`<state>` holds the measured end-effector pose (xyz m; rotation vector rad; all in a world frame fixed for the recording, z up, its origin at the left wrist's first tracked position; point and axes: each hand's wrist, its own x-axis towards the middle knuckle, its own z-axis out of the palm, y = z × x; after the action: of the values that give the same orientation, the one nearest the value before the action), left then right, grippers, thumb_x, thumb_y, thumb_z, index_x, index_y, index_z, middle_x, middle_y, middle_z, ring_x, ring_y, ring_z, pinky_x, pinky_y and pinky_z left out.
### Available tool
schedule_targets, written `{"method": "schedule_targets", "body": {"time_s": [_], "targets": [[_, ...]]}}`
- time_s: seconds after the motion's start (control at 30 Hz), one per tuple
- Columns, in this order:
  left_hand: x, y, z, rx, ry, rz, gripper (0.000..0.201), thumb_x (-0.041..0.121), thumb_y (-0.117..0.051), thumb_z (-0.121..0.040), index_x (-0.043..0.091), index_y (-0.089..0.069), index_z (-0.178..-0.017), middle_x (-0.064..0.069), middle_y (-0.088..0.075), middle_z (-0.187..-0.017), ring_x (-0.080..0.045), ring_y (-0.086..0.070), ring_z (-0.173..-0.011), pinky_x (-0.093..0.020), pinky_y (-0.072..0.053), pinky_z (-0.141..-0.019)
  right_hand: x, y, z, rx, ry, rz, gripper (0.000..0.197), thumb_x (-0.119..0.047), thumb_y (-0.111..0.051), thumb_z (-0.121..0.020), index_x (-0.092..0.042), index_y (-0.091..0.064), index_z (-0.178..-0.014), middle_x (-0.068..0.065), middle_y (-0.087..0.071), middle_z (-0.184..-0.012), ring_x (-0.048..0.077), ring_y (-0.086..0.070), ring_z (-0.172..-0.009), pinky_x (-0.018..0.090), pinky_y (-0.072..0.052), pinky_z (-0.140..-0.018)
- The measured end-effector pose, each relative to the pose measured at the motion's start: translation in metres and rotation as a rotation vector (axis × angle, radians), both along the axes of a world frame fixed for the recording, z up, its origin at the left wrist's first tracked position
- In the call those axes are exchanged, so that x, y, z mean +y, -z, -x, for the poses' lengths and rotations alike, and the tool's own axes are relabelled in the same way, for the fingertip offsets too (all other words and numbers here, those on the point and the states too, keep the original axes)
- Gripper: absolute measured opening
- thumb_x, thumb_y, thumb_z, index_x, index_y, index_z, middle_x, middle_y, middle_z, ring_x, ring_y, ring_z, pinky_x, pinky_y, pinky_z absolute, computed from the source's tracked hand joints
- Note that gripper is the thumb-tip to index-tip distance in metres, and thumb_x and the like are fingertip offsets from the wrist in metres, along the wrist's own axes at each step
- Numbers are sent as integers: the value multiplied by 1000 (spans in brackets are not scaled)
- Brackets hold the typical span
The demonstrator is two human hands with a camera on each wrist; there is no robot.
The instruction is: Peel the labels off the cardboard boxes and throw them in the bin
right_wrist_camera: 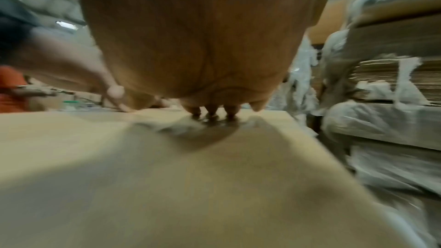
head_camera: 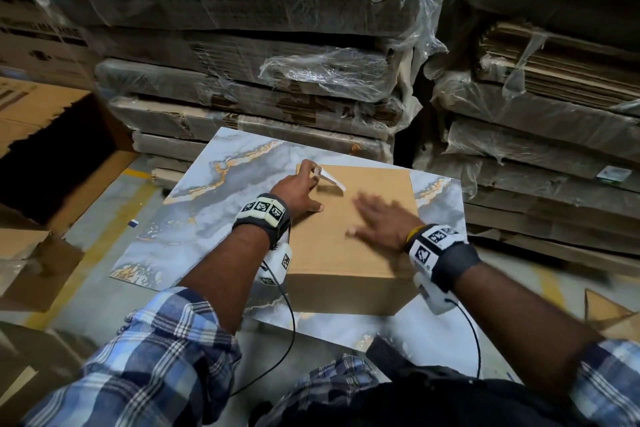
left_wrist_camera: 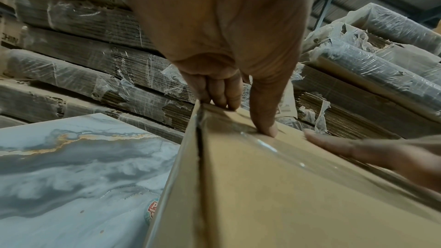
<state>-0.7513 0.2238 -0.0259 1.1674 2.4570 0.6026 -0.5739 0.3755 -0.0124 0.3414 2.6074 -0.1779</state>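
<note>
A plain brown cardboard box (head_camera: pixel 346 239) lies flat on a marble-patterned tile (head_camera: pixel 207 204). At the box's far left corner my left hand (head_camera: pixel 313 185) pinches a partly peeled white label (head_camera: pixel 330 179) that stands up off the top. In the left wrist view the left hand (left_wrist_camera: pixel 245 118) has its fingers curled at the box (left_wrist_camera: pixel 262 195) edge and its thumb pressed on the top, with the printed label (left_wrist_camera: pixel 287 105) behind the thumb. My right hand (head_camera: pixel 377 215) lies flat on the box top, blurred. The right wrist view shows the right hand (right_wrist_camera: pixel 164 109) with straight fingertips touching the cardboard (right_wrist_camera: pixel 167 176).
A large open cardboard box (head_camera: pixel 59 156) with a dark inside stands at the left on the floor. Shrink-wrapped stacks of flattened cartons (head_camera: pixel 259 80) rise just behind the tile and another stack (head_camera: pixel 536 135) at the right. Loose cardboard pieces (head_camera: pixel 31 263) lie at the near left.
</note>
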Motion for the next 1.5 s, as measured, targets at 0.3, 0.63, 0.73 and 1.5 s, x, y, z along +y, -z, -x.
{"method": "schedule_targets", "body": {"time_s": [0.3, 0.63, 0.73, 1.5], "targets": [[1, -4, -4, -4, -26, 2, 72, 23, -83, -77, 14, -29, -124, -9, -55, -143, -34, -57, -120, -38, -47, -90, -17, -12, -3, -59, -204, 51, 77, -68, -19, -97, -28, 3, -160, 0, 17, -165, 24, 5, -154, 51, -1, -124], [3, -8, -25, -120, -93, -52, 69, 24, -82, -79, 14, -31, -124, -18, -60, -131, -36, -58, -117, -39, -49, -91, 0, -23, -10, 18, -94, 84, 75, -70, -27, -96, -35, -5, -159, 6, 12, -166, 29, 3, -154, 57, -1, -122], [3, -13, -39, -164, -113, -119, 58, 24, -77, -85, 10, -35, -123, -9, -63, -113, -29, -60, -104, -26, -39, -74, 18, -12, -10, -68, -44, -17, 78, -74, -22, -94, -38, -1, -159, 2, 12, -167, 34, 2, -153, 63, -3, -120], [-5, 13, -123, -112, -728, -366, 17, 34, -62, -83, 17, -58, -86, 2, -63, -103, -30, -55, -101, -42, -47, -89, 12, 22, -34, 308, 419, 156, 74, -64, -59, -87, -40, -28, -150, 17, 3, -160, 52, -39, -130, 55, -41, -104]]}}
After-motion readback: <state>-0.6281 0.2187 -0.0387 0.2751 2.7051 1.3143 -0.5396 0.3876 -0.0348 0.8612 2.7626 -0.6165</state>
